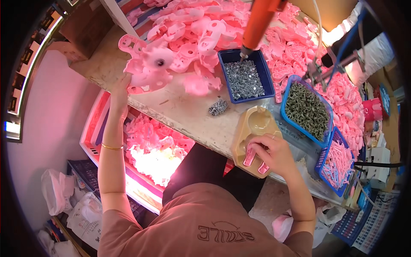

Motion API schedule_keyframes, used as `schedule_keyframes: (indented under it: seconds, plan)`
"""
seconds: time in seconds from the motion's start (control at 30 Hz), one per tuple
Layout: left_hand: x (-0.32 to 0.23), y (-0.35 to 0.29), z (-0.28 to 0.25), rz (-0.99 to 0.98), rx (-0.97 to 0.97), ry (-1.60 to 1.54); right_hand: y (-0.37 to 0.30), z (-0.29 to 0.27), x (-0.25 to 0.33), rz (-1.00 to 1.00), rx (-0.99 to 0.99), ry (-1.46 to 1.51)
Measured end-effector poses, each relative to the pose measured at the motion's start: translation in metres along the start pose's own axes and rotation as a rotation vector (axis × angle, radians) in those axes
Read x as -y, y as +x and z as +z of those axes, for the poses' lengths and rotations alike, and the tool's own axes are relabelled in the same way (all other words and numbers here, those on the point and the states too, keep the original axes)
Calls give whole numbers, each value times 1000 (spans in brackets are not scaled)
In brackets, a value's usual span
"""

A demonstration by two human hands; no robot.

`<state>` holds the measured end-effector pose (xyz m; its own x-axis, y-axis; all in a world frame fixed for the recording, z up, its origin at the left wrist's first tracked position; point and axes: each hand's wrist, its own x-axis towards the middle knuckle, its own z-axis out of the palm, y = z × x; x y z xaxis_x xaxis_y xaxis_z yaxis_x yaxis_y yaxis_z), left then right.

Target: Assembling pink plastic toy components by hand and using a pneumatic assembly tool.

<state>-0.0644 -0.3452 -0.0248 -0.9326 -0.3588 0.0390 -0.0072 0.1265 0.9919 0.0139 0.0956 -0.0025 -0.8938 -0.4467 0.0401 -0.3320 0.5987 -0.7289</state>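
Note:
My left hand (121, 82) reaches to the table's left edge and grips a pink moulded plastic shell (150, 70) with a dark round hole; its fingertips are hidden behind the shell. My right hand (274, 153) is over a beige moulded holder (242, 128) with rounded hollows. Its fingers are closed on a slim pink plastic piece (248, 157) at the holder's near end. A second small pink piece (263, 168) lies beside it under the hand. Left of the holder sits a small clump of grey screws (218, 107).
Pink shells (188, 34) are heaped at the back. A dark blue tray (231, 99) holds screws under an orange electric screwdriver (262, 21). To the right stand a blue basket (287, 118) of dark green small parts and another basket (320, 160) of pink sticks. Below the table is a bin (92, 132) of pink parts.

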Motion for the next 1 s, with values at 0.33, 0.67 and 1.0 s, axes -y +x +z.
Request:
schedule_keyframes:
  seconds: [0.33, 0.67, 1.0]
  plan:
    - [-13, -127, 123, -549, 692, -894, 8, 34, 39, -99, -212, 421]
    - [-27, -152, 167, 227, 739, 48, -36, -12, 23, -187, -273, -504]
    - [-19, -168, 190, 644, 803, 485, -53, -16, 13, -38, -136, -370]
